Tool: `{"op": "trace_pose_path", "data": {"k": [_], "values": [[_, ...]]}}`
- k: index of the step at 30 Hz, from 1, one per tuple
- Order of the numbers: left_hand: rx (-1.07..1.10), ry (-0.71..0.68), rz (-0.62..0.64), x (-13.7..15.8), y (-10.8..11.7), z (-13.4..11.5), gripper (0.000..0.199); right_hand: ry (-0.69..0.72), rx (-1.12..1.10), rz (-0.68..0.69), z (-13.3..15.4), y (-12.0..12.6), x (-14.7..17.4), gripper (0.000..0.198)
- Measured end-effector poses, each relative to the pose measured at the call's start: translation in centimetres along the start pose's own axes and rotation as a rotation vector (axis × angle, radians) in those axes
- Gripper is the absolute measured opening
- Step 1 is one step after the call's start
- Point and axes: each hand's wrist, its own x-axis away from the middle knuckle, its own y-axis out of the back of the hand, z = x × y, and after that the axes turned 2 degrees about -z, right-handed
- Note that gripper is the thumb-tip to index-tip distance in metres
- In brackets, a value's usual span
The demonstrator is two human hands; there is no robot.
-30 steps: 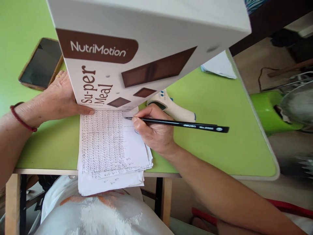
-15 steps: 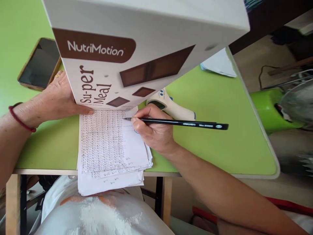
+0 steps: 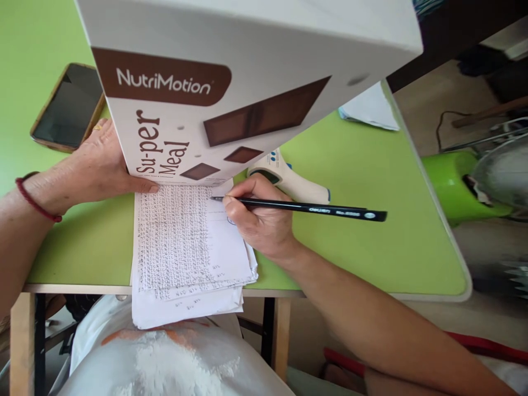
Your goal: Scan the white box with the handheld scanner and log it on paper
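Observation:
My right hand (image 3: pixel 262 220) grips a black pen (image 3: pixel 309 207) with thumb and fingers. The pen's tip is on the upper right part of a stack of white papers (image 3: pixel 229 250), at the end of a row of small handwritten marks. My left hand (image 3: pixel 97 159) lies flat and open at the upper left of the stack, its thumb stretched onto the paper edge. Its other fingers are partly hidden by a white NutriMotion box (image 3: pixel 165 129). This box stands upright across the top of the papers and covers what lies behind it.
A smartphone (image 3: pixel 68 107) rests beyond my left hand. Behind my right hand lies a white handheld thermometer (image 3: pixel 299 184). Folded papers (image 3: pixel 369 107) sit near the right edge of the green table (image 3: pixel 391 231). A green bin (image 3: pixel 449 184) stands off to the right.
The pen tip and my right hand have shifted very slightly right and up on the paper. My left hand and the box are practically where they were.

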Motion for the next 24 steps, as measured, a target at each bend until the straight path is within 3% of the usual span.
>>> {"op": "trace_pose_path", "data": {"k": [6,17,24], "values": [[0.010,0.009,0.002,-0.07,-0.07,0.15,0.091,-0.005,0.023,0.019,0.27,0.16,-0.14,0.013],[0.083,0.024,-0.007,0.45,-0.01,0.33,0.074,-0.067,-0.050,-0.061,-0.03,-0.05,0.05,0.016],[0.006,0.055,0.024,0.48,0.05,0.25,0.077,-0.076,-0.067,-0.032,-0.22,-0.06,0.06,0.013]]}}
